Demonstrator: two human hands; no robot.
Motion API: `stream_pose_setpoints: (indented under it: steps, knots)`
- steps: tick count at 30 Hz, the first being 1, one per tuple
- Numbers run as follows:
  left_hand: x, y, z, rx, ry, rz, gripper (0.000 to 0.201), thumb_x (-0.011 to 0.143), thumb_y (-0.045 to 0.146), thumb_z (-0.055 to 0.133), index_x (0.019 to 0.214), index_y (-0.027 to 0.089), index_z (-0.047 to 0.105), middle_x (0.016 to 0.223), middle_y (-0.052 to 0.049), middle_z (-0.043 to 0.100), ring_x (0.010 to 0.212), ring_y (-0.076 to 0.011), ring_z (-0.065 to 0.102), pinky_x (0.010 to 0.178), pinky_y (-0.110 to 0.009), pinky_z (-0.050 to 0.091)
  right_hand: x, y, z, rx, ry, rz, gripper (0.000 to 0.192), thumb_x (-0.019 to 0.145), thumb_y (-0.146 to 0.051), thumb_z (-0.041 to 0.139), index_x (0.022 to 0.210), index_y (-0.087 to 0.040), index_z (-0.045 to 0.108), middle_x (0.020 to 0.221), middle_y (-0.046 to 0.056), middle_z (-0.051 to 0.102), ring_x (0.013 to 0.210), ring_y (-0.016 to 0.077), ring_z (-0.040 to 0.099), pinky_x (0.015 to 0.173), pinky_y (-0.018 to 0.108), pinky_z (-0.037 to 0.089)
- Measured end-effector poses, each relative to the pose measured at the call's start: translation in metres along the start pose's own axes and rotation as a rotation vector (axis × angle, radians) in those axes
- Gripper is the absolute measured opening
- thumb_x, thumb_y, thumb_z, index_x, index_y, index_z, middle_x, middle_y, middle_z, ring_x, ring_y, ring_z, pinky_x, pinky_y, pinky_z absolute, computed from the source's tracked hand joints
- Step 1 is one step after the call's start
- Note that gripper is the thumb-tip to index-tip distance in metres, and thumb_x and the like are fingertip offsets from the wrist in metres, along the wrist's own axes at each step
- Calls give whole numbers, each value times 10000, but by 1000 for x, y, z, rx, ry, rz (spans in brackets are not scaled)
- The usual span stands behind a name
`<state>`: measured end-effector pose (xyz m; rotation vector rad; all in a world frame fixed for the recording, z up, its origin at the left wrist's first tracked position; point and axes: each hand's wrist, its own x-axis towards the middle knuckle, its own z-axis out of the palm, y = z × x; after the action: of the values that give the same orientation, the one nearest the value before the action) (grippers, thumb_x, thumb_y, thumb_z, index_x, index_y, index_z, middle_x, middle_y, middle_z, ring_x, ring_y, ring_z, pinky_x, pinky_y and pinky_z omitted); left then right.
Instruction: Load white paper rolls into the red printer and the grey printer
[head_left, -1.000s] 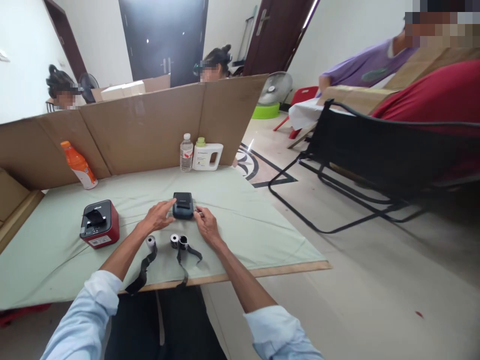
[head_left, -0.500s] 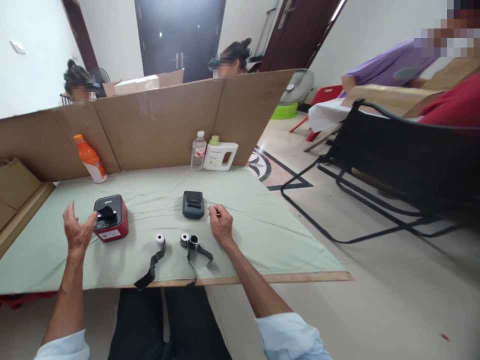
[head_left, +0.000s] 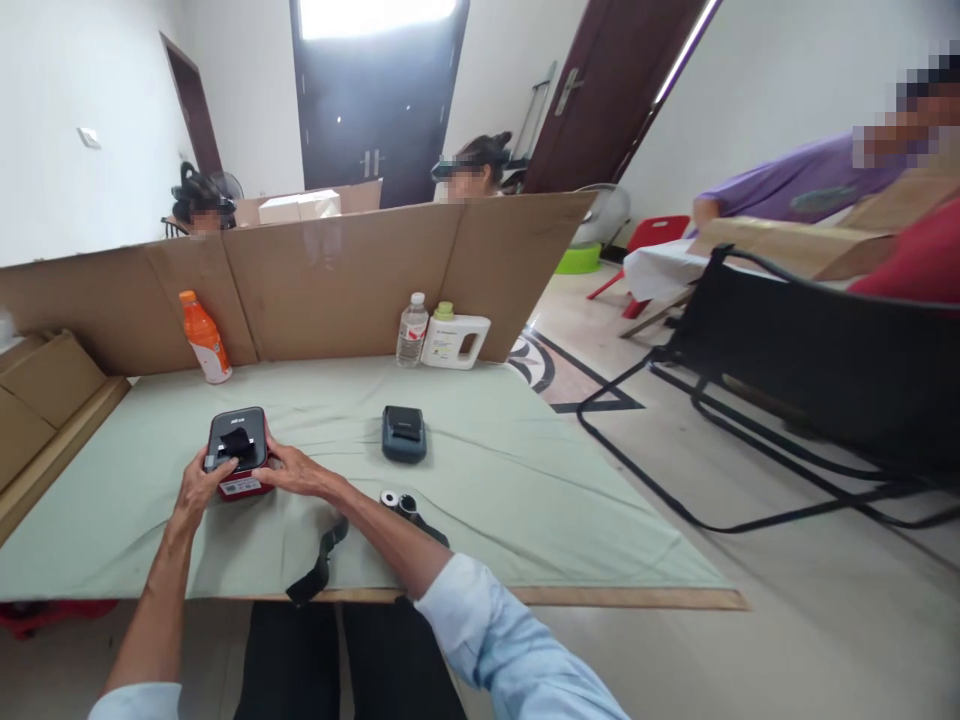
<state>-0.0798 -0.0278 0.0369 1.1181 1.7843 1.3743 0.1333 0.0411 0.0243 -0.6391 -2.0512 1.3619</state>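
Observation:
On the left of the table stands a small red-and-black label printer (head_left: 238,430), a black strip sticking up from its top. My left hand (head_left: 201,487) grips its left side, thumb on the front upper edge. Against the right side lies my right hand (head_left: 296,472), so both hands hold the printer between them. A dark blue-grey portable printer (head_left: 404,435) sits apart, to the right. Nearer me are two small paper rolls (head_left: 388,498), partly behind my right forearm. A loose black strip (head_left: 319,567) reaches the front edge; its roll is hidden by the arm.
A cardboard screen (head_left: 345,285) closes the table's back. Before it stand an orange bottle (head_left: 205,338), a clear water bottle (head_left: 411,332) and a white jug (head_left: 454,342). Cardboard boxes (head_left: 52,390) line the left side. A black folding chair (head_left: 810,380) stands on the right; other people sit beyond.
My right hand has moved left from beside the portable printer to the red-and-black label printer. My left hand has closed onto its left side. The camera view has shifted slightly.

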Motion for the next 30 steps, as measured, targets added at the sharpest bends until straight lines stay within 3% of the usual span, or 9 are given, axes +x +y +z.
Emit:
stream_pose_setpoints:
  steps: [5, 12, 16, 20, 25, 30]
  knots:
    - [-5, 10, 20, 13, -106, 81, 773, 622, 481, 887, 1280, 133, 678, 1080, -91, 788, 965, -270, 754, 895, -405, 620, -20, 9, -6, 28, 96, -12, 523, 875, -405, 701, 1351, -204, 622, 1093, 31, 739, 1012, 234, 663, 929, 362, 535]
    - [-3, 16, 96, -42, -319, 186, 812, 669, 505, 848, 1354, 133, 621, 1181, -118, 765, 1041, -289, 734, 941, -434, 596, -71, 18, -65, -9, 218, -4, 488, 900, -383, 641, 1345, -180, 646, 1124, 52, 750, 1026, 249, 668, 953, 403, 538]
    - [-5, 11, 125, -39, -374, 221, 811, 670, 503, 839, 1350, 126, 608, 1185, -123, 761, 1043, -292, 728, 944, -432, 588, -89, 22, -84, -30, 244, 44, 492, 903, -378, 634, 1349, -169, 658, 1154, 63, 759, 1083, 272, 671, 986, 433, 539]
    - [-5, 8, 128, -55, -426, 224, 837, 680, 502, 834, 1382, 120, 585, 1207, -127, 755, 1058, -297, 724, 939, -422, 590, -96, 28, -86, 24, 245, 23, 531, 908, -368, 615, 1399, -165, 626, 1249, 87, 746, 1162, 289, 671, 1029, 461, 531]
    - [6, 3, 115, -11, -434, 277, 729, 726, 460, 797, 1356, 135, 630, 1266, -132, 735, 1138, -306, 702, 1001, -454, 567, -99, 33, -84, 9, 272, 15, 558, 915, -343, 597, 1442, -158, 587, 1308, 115, 726, 1167, 294, 685, 1039, 485, 535]
    - [24, -2, 106, 135, -373, 412, 579, 756, 420, 781, 1286, 201, 700, 1382, -143, 667, 1243, -335, 650, 855, -407, 616, -99, 38, -83, -49, 316, 4, 530, 929, -315, 595, 1442, -181, 586, 1286, 106, 730, 1102, 271, 700, 995, 460, 559]
